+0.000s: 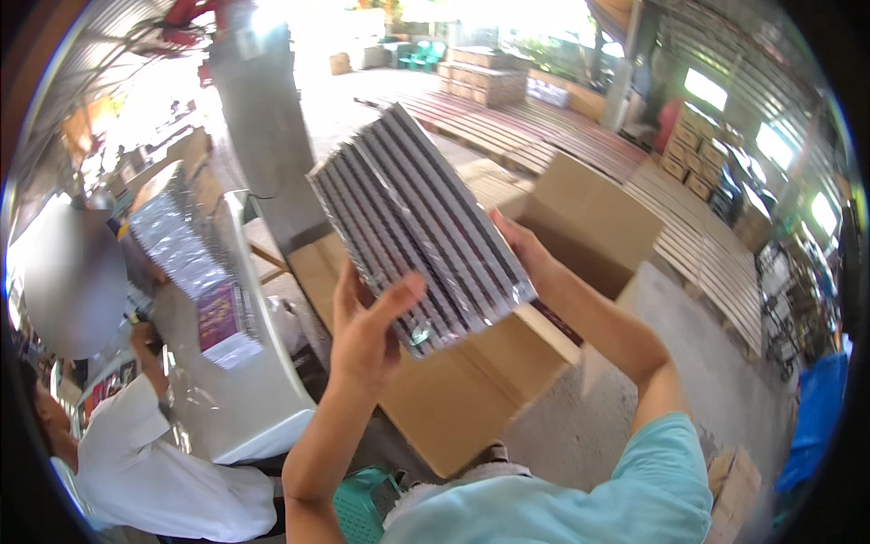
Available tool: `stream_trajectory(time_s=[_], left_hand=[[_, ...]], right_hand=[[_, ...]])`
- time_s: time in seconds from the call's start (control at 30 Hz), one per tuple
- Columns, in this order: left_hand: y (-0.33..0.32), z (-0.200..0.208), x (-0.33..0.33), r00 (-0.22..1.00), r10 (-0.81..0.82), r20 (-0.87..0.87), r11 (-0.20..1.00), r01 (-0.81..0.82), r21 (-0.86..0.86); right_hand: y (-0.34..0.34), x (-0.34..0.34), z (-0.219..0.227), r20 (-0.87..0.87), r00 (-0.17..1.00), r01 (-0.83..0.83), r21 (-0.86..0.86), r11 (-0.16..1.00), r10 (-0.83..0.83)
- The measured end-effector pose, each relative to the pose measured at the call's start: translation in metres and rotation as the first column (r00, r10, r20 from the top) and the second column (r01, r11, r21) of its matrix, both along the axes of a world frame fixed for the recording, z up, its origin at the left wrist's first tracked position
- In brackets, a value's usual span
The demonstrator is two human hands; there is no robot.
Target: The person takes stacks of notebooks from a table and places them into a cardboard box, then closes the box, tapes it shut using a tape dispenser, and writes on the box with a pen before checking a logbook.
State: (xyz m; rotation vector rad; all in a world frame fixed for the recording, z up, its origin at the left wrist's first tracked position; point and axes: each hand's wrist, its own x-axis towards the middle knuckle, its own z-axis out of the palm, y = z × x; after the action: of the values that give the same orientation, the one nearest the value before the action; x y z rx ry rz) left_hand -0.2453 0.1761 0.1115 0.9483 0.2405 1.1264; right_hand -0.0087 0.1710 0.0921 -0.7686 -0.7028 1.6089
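Observation:
A plastic-wrapped bundle of flat, striped dark-and-pale items, perhaps books or slim boxes, point(417, 231) is held up tilted in front of me. My left hand point(370, 322) grips its near left end, the thumb lying over the striped face. Along the right side, my right hand point(526, 249) clasps the edge, with some fingers hidden behind it. Below and beyond the bundle stands an open cardboard box point(594, 218), its near flap point(462, 399) folded outward. The bundle hides part of the box's opening.
At left, a white table point(272, 381) carries a row of wrapped bundles point(181, 236). A person in a white shirt point(168, 462) works beside it. A concrete post point(263, 127) rises behind. Wooden pallets point(698, 236) and stacked cartons point(693, 150) stand at right; a green stool point(362, 503) is near me.

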Motion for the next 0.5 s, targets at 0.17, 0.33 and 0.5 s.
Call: stream_trajectory(time_s=[0.17, 0.33, 0.5], left_hand=[[-0.042, 0.002, 0.103, 1.0, -0.01, -0.027, 0.996, 0.008, -0.085], [-0.07, 0.001, 0.194, 0.979, -0.171, -0.106, 0.978, 0.156, -0.139], [-0.078, -0.024, 0.258, 0.938, -0.231, -0.258, 0.951, 0.161, -0.264]], right_hand=[[-0.055, 0.111, -0.011, 0.073, 0.996, 0.041, 0.197, 0.98, -0.056], [-0.102, 0.228, -0.042, 0.085, 0.991, -0.114, 0.175, 0.978, 0.101], [-0.134, 0.277, -0.105, -0.117, 0.993, 0.015, -0.019, 1.0, -0.017]])
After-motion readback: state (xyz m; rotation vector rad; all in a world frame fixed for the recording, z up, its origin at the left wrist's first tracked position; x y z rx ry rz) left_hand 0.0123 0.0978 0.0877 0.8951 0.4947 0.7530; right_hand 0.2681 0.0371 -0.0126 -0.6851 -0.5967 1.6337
